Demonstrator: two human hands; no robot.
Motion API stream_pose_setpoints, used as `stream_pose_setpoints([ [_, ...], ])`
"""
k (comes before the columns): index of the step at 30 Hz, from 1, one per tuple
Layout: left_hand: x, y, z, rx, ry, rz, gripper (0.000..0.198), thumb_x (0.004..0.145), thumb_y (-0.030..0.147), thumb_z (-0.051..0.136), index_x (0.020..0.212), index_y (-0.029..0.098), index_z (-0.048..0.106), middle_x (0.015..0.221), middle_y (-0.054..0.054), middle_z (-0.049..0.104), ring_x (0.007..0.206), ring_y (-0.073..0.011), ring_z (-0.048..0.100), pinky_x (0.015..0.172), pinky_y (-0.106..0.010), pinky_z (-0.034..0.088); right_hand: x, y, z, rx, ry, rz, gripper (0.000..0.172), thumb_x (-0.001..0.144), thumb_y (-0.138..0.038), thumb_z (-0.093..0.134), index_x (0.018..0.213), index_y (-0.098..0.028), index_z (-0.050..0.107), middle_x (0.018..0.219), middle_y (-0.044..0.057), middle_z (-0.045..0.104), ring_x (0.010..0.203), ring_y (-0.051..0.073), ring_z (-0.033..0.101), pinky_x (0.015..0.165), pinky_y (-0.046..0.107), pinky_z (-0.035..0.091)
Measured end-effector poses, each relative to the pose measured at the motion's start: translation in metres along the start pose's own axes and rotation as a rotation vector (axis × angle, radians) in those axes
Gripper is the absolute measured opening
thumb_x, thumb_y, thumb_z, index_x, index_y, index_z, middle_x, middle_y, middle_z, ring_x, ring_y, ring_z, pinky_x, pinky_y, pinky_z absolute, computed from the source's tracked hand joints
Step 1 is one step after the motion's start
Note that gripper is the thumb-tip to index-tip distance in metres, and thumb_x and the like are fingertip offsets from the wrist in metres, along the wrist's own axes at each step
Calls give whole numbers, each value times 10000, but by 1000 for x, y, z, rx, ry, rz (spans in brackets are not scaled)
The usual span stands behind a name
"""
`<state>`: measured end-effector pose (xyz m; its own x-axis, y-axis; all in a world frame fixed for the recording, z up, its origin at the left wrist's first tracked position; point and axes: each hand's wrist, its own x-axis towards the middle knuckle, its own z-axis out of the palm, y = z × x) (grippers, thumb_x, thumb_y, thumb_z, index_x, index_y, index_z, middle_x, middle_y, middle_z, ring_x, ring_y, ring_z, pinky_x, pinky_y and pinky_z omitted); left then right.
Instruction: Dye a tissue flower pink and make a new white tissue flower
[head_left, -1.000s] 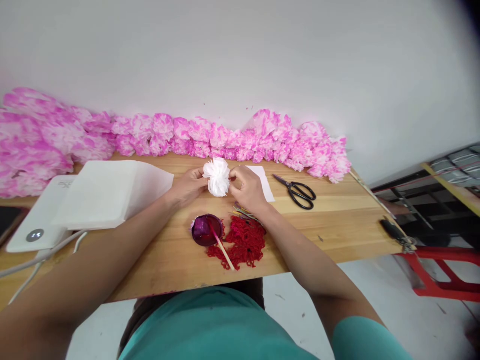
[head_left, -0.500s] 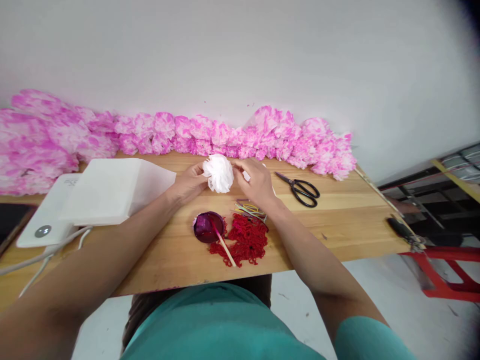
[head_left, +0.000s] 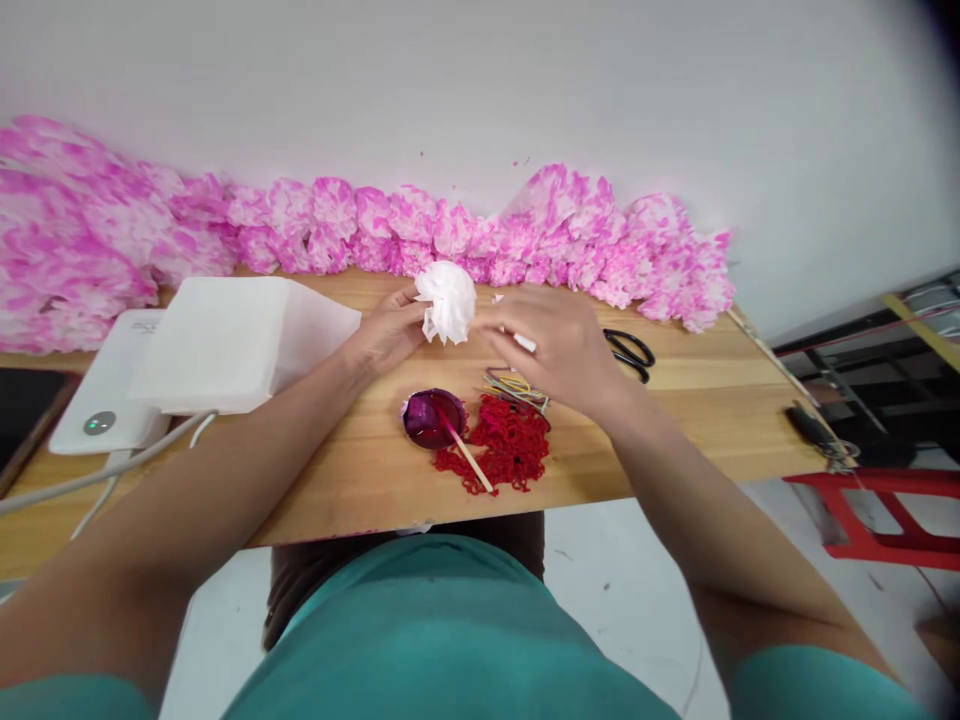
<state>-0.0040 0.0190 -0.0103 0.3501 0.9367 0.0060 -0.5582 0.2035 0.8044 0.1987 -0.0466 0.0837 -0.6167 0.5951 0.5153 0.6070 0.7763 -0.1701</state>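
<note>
My left hand [head_left: 386, 335] pinches a white tissue-paper flower [head_left: 448, 300] and holds it just above the wooden table [head_left: 675, 420]. My right hand [head_left: 559, 345] is off the flower, hovering to its right over a white paper sheet [head_left: 525, 343] and partly covering black scissors [head_left: 634, 352]; its fingers are blurred. Below the hands lie coloured rubber bands [head_left: 514, 385], a heap of red netting [head_left: 506, 450] and a small purple dish [head_left: 429, 417] with a stick [head_left: 469, 458] resting in it.
A row of pink-and-white paper flowers [head_left: 360, 235] lines the wall at the table's back edge. A stack of white tissue sheets [head_left: 225, 340] lies on a white device [head_left: 101, 400] with cables at the left. A red stool [head_left: 877, 510] stands at the right.
My right hand has let go of the flower and swung right toward the scissors. The left hand keeps the flower. The camera has tilted, shifting the scene upward.
</note>
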Motion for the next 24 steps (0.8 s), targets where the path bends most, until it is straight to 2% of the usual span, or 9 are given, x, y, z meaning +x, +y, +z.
stream_pose_setpoints([
  [3,0,-1,0,0,4,-5,276,612,141,830,871,134,737,786,-21,726,681,-126,633,694,-255,496,-20,-16,-11,-14,-231,-98,250,1024,-258,475,976,-207,716,882,41,744,800,169,647,693,298,460],
  [6,0,0,1,-1,-1,-21,297,600,138,825,885,133,742,789,-20,729,681,-123,626,681,-248,493,-45,-27,-11,7,-325,-86,236,1024,-263,494,1154,-219,686,968,54,761,862,169,677,723,287,492],
  [9,-1,1,3,11,-7,-16,269,590,133,823,845,132,736,759,-10,716,665,-115,615,674,-241,487,-61,-36,2,97,-373,-70,288,999,-280,562,1272,-222,634,938,43,753,795,145,665,677,269,489],
  [11,-1,2,4,28,-8,-13,246,594,132,816,824,132,729,750,-7,709,661,-115,613,667,-240,483,-63,-41,13,164,-308,-127,242,983,-265,590,1205,-200,661,863,28,744,749,139,644,634,265,473],
  [13,-2,3,5,37,-8,-15,253,596,134,816,834,131,730,752,-8,709,663,-115,611,668,-242,480,-60,-44,20,225,-186,-194,143,976,-220,592,1073,-176,687,803,19,736,722,134,630,629,263,474],
  [16,-3,3,5,40,-8,-29,270,604,143,821,859,132,735,761,-12,710,676,-119,612,686,-248,484,-50,-45,24,259,-37,-173,81,967,-198,603,962,-172,680,766,17,723,691,121,622,626,256,473],
  [20,-3,3,4,40,-7,-40,260,611,158,818,853,140,726,779,-13,711,675,-120,611,686,-250,476,-40,-40,23,243,20,-109,58,957,-190,614,949,-193,671,779,10,738,659,116,627,647,270,490],
  [24,-3,2,3,32,-14,-59,293,584,159,823,858,149,721,771,-7,704,693,-126,619,697,-253,479,-39,-36,24,271,47,-69,108,956,-163,579,929,-186,681,774,26,751,650,131,621,620,282,490],
])
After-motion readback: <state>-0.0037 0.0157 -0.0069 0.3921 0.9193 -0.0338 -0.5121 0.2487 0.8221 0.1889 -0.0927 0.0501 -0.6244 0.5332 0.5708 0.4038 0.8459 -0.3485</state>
